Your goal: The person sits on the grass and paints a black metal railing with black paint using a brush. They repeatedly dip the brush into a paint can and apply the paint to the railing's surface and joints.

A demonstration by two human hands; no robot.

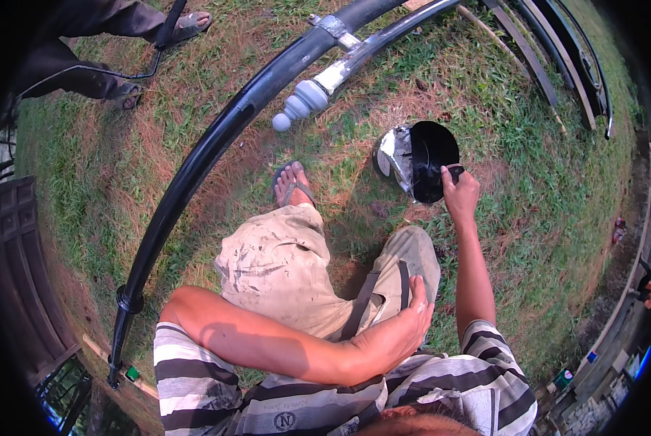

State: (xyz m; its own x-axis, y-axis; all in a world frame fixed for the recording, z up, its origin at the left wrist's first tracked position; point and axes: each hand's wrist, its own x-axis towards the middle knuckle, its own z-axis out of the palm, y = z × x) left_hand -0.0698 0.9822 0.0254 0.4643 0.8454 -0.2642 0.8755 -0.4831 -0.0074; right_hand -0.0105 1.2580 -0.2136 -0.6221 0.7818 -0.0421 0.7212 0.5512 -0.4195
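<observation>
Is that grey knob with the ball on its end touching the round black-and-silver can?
Apart. The head view shows grass between the grey ball-ended knob and the round black-and-silver can.

Can [396, 154]: silver and black, rounded, positioned on the grass [525, 240]. Small dark object [455, 172]: located at the can's right edge.

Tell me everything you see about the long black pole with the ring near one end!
The long black pole is round and looks like painted metal: glossy at lower left, duller and greyer farther up. A collar circles it near its lower end, where it crosses a bamboo stick. Near the top, a silvery bracket joins it to a thinner bar. It stretches over the grass, its far end out of the picture.
</observation>
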